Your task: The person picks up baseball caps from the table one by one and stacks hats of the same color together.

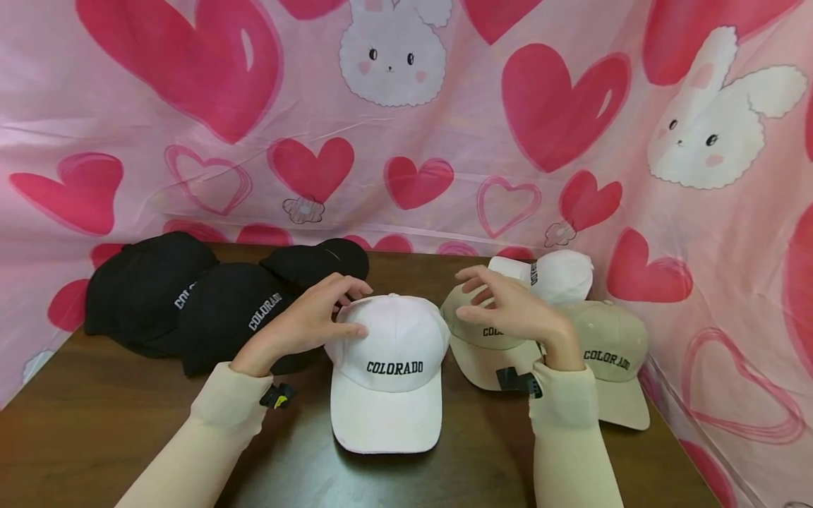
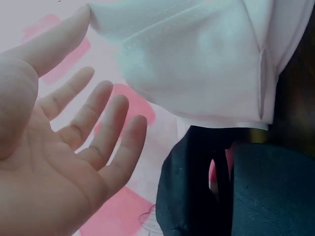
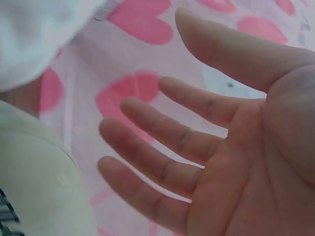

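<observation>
A white baseball cap (image 1: 396, 331) lettered COLORADO sits upright on the wooden table, its brim toward me. At its left side is my left hand (image 1: 311, 317), fingers spread and loosely bent. In the left wrist view the thumb (image 2: 74, 29) reaches the edge of the white cloth (image 2: 197, 64); whether it presses there I cannot tell. My right hand (image 1: 508, 307) hovers to the cap's right, apart from it, in front of a beige cap (image 1: 495, 360) that it partly hides. The right wrist view shows that palm (image 3: 236, 167) bare, its fingers apart and holding nothing.
Several black caps (image 1: 222, 317) lie grouped at the left. Toward the right are another beige cap (image 1: 610, 353) and a white cap (image 1: 565, 275) lying turned sideways. A pink curtain (image 1: 394, 127) with hearts and rabbits hangs behind the table (image 1: 95, 423) and along its right side.
</observation>
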`<state>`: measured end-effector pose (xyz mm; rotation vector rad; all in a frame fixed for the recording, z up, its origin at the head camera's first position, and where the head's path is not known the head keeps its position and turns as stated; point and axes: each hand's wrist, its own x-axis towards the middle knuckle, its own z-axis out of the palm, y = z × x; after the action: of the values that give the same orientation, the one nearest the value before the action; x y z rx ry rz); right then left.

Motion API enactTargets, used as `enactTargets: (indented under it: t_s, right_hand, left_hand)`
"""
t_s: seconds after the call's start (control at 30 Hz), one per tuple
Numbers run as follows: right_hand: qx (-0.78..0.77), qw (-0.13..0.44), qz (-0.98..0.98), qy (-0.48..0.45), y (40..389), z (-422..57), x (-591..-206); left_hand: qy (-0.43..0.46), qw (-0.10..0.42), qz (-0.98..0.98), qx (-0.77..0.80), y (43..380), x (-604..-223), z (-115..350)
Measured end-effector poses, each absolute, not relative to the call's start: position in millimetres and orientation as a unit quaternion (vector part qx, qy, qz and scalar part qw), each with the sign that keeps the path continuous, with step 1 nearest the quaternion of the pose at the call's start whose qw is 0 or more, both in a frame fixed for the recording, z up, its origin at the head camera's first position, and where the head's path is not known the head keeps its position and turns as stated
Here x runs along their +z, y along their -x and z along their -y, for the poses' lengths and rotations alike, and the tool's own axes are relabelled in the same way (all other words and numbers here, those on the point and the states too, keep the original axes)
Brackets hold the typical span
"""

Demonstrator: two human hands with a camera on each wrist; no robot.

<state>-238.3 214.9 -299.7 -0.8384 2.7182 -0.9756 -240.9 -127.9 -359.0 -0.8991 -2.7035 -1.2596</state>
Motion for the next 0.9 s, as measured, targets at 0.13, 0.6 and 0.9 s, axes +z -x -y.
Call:
enactTargets:
  t_s: [0.13, 0.6, 0.9]
  right_hand:
    - [-0.348, 0.044, -0.899, 0.260, 237, -237, -290]
    - [-0.340, -0.043, -0.933, 0.106, 281, -316, -275]
    - [-0.351, -0.054, -0.935, -0.019, 307, -370, -281]
  left_hand:
    - [0.307, 0.025, 0.859, -0.410, 239, -356, 123]
    - [0.347, 0.097, 0.847, -0.391, 233, -346, 125]
    - [0.380, 0.142, 0.842, -0.356, 234, -340, 115]
